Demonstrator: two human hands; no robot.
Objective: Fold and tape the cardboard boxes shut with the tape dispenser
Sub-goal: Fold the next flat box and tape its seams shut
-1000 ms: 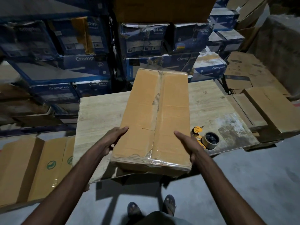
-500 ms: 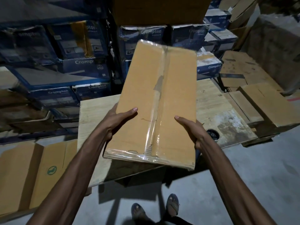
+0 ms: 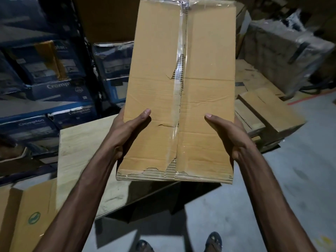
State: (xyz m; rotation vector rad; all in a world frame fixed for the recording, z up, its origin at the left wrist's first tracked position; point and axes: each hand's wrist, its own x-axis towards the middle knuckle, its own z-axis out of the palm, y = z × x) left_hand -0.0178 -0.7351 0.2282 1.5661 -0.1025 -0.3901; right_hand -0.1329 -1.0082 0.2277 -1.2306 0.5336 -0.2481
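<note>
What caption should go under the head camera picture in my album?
Taped cardboard box held by the left hand and right hand above a wooden table, blue Crompton boxes behind.

Blue Crompton cartons (image 3: 54, 86) stacked behind a pale wooden table (image 3: 81, 148); grey floor (image 3: 300, 179) beneath

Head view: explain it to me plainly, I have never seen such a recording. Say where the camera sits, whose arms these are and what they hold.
No machine here: a person wears a camera on the head, looking down at their own arms. The left hand and right hand grip a cardboard box by its sides, thumbs on the front. Clear tape runs down its middle seam. Beneath lies a wooden table; blue cartons are stacked behind, and more brown boxes lie at the right.
</note>
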